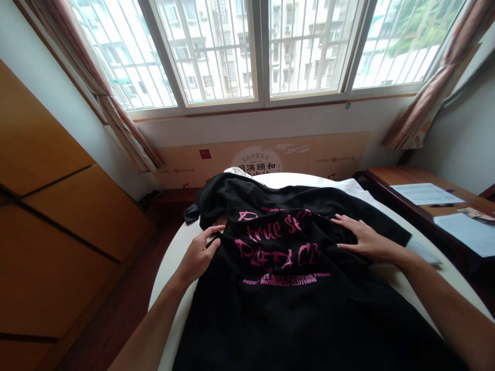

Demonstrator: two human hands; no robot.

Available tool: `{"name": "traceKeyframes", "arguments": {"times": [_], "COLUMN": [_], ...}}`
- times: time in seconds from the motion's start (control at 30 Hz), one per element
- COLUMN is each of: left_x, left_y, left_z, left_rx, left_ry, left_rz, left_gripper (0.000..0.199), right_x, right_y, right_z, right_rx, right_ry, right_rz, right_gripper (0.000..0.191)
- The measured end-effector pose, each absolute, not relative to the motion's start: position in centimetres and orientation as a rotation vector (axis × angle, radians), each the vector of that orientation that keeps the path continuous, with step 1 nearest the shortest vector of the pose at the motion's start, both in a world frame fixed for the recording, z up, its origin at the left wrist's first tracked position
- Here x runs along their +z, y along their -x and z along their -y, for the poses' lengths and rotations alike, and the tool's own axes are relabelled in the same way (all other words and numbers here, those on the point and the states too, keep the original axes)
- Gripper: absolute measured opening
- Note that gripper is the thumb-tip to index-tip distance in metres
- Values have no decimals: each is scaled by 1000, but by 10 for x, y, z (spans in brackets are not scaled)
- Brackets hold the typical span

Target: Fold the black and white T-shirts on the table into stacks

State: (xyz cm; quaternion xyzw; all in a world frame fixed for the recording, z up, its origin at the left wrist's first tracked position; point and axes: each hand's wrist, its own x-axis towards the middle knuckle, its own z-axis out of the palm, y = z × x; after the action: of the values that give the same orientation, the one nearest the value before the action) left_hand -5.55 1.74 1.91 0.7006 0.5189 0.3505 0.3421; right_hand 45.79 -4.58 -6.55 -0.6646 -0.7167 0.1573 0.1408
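A black garment (286, 319) with pink lettering lies spread and wrinkled over a round white table (170, 273). At the garment's left edge, my left hand (199, 252) pinches a bit of the black cloth between thumb and fingers. On the right, my right hand (358, 237) rests on the cloth with its fingers spread. Folds bunch up between the two hands, around the printed words. The garment's far part is crumpled, and one sleeve reaches to the right past my right hand.
White cloth (353, 189) shows at the table's far right edge, and a clear plastic packet (425, 252) lies near my right wrist. Beyond, a brown desk (386, 175) holds papers (425, 194). Wooden cabinets (50, 247) stand at left; barred windows are ahead.
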Motion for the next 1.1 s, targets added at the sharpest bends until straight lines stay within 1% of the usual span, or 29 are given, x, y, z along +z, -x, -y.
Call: {"name": "traceKeyframes", "arguments": {"times": [0.13,0.2,0.33,0.43,0.5,0.53,0.6,0.67,0.7,0.77,0.83,0.9,1.0,1.1], "left_x": [25,27,29,32,37,40,48,58,63,71,71,64,44,28], "left_y": [67,78,100,107,107,107,108,110,110,109,106,99,85,77], "left_z": [-22,-25,-23,-18,-17,-18,-29,-52,-68,-105,-142,-172,-196,-204], "left_rx": [607,486,276,187,138,136,243,480,616,885,1083,1100,1030,1167], "left_ry": [-1860,-1863,-1823,-1775,-1784,-1819,-1941,-2061,-2089,-2055,-1892,-1655,-1374,-1192], "left_rz": [-1256,-1236,-1216,-1262,-1342,-1390,-1490,-1570,-1607,-1724,-1898,-2004,-1859,-1638], "left_gripper": [46,47,56,66,70,70,64,55,49,38,29,28,28,19], "right_x": [-60,-55,-45,-38,-32,-29,-24,-22,-22,-28,-37,-46,-49,-34], "right_y": [-452,-449,-449,-456,-461,-464,-469,-477,-482,-493,-504,-512,-517,-520], "right_z": [47,48,53,61,66,68,67,61,58,50,42,38,35,34], "right_rx": [448,459,512,613,657,652,536,289,153,-28,-48,3,12,79], "right_ry": [1938,1974,2030,2013,1969,1941,1897,1920,1975,2149,2338,2453,2427,2232], "right_rz": [2082,2089,2111,2123,2088,2038,1851,1603,1481,1303,1230,1251,1305,1214], "right_gripper": [95,98,105,110,108,103,85,72,70,74,77,70,50,39]}}
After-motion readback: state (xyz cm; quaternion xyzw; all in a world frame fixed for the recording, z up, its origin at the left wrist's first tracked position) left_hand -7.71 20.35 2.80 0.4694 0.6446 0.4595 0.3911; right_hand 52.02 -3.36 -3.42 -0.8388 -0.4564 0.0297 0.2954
